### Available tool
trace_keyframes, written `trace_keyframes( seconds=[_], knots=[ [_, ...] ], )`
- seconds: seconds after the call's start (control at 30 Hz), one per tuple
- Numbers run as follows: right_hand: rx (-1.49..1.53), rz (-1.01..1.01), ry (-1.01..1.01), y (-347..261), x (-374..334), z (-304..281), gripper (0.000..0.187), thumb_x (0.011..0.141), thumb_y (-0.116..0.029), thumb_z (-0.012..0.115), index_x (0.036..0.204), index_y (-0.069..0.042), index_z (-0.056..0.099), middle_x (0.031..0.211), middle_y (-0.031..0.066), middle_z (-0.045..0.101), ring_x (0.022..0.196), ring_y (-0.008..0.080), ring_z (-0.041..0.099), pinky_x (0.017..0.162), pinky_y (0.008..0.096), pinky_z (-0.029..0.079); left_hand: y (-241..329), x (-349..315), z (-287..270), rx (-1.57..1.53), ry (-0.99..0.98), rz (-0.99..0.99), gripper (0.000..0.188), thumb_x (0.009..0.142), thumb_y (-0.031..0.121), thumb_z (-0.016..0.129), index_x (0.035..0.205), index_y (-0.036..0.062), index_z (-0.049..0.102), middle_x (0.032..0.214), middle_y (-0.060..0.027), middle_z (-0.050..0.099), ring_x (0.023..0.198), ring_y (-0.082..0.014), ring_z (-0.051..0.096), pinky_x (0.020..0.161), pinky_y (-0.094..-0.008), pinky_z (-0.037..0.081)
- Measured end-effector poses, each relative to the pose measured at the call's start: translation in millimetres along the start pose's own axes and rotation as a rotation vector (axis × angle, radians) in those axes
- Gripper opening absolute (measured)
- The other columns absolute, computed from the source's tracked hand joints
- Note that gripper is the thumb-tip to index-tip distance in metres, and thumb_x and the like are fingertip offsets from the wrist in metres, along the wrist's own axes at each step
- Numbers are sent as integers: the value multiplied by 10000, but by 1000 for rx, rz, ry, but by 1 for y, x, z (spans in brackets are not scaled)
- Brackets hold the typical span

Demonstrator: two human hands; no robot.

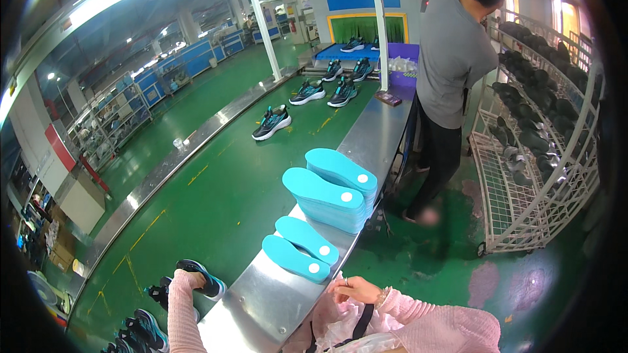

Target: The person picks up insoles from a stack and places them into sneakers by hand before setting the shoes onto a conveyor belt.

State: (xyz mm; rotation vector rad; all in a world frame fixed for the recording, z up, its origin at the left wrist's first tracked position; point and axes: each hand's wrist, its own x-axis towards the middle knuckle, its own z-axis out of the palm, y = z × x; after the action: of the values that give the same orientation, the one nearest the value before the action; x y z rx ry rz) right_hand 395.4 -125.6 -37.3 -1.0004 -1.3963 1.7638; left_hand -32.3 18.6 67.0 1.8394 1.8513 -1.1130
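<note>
At the lower left my left hand (191, 278) is at the opening of a black and teal sneaker (212, 285) with a white sole. Its fingers curl at the shoe's collar, partly hidden. My right hand (356, 290), a ring on one finger, is closed beside the metal ledge, against crumpled pale pink, thin material (340, 320) in front of me. What its fingertips pinch is too small to tell. Two teal insoles (296, 258) with white round spots lie on the ledge (252, 294). Beyond them stand two tall stacks of the same insoles (324, 197).
More sneakers (271, 124) sit on the green conveyor belt (222, 176), several others (140, 330) at the lower left. A machine with a green curtain (366, 30) spans the far end. On the right a person (451, 52) stands beside a white wire rack (517, 222) holding dark shoe parts.
</note>
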Motion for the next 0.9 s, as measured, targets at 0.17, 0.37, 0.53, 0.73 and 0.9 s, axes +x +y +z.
trace_keyframes(
  seconds=[0.17, 0.37, 0.53, 0.73, 0.9],
  knots=[
    [4, -19, -30, 0, 5, 15, 225, 875, -129, 392, 994, -13, 543, 746, 34, 595, 713, 96, 563, 664, 223, 462, -10, 10, 16, -48, 31, -36, 567, 646, 296, 584, 1162, 84, 478, 1232, -52, 444, 1156, -173, 386, 954, -228, 290],
    [18, -69, -132, -22, 23, 47, 234, 882, -178, 405, 991, -17, 535, 722, 14, 569, 683, 71, 535, 643, 192, 442, 6, -7, 7, -3, 63, -168, 516, 720, 347, 548, 1179, 124, 469, 1245, -71, 429, 1172, -178, 376, 956, -247, 308],
    [49, -5, -192, -26, 17, 43, 247, 894, -175, 379, 1021, -28, 532, 757, 18, 566, 715, 80, 535, 672, 212, 446, 2, -34, 18, -301, 230, -317, 349, 737, 190, 504, 1036, 16, 555, 1105, -148, 530, 1015, -245, 518, 832, -289, 416],
    [112, -63, -232, -6, 30, 54, 247, 898, -169, 370, 1000, -17, 536, 728, 27, 574, 687, 84, 540, 670, 204, 448, -69, 54, 137, -2292, 555, 71, 307, 814, 212, 452, 1056, 25, 431, 985, -103, 505, 964, -230, 464, 884, -410, 312],
    [-17, -69, -352, -28, 34, 86, 237, 878, -181, 394, 957, 4, 519, 667, 3, 539, 623, 63, 492, 603, 185, 406, -48, 62, 121, -2696, 663, -84, 598, 854, 391, 379, 1319, 81, 167, 1393, -71, 153, 1293, -225, 91, 989, -551, 22]
  ],
)
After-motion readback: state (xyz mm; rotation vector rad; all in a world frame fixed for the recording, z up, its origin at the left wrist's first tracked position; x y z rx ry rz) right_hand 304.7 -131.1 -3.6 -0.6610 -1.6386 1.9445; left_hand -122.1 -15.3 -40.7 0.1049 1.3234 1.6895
